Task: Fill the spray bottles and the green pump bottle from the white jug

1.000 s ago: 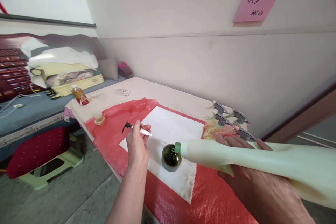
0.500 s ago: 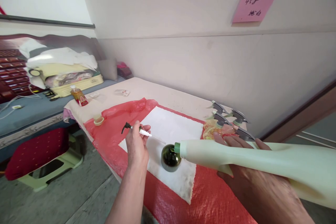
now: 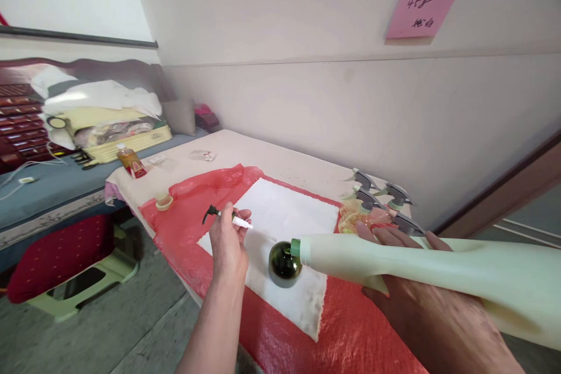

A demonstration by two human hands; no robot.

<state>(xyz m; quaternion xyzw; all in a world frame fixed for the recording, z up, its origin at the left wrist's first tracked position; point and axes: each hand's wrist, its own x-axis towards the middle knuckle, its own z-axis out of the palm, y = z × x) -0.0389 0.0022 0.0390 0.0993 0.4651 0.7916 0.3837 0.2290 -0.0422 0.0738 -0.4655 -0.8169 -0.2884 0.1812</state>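
My left hand [image 3: 230, 236] is closed around a pump dispenser head [image 3: 241, 222] with a black nozzle, a white collar and a thin clear tube pointing right. In my right hand [image 3: 405, 263], fingers wrapped over its neck, lies a large pale green bottle [image 3: 342, 255], tipped nearly level. Its dark green spout meets the mouth area of a round dark green bottle [image 3: 284, 266]; whether liquid is flowing I cannot make out. That round bottle stands on a white cloth [image 3: 280, 207] between my hands.
Red plastic sheeting [image 3: 197, 187] covers part of the table. Several grey-topped spray bottles [image 3: 381, 201] stand at the right by the wall. A drink bottle [image 3: 131, 162] and a small pale container [image 3: 163, 202] are on the left. A red-topped stool [image 3: 65, 257] stands beside the table.
Both hands and the bottles hold practically the same positions. Only a very slight shift of the whole view shows.
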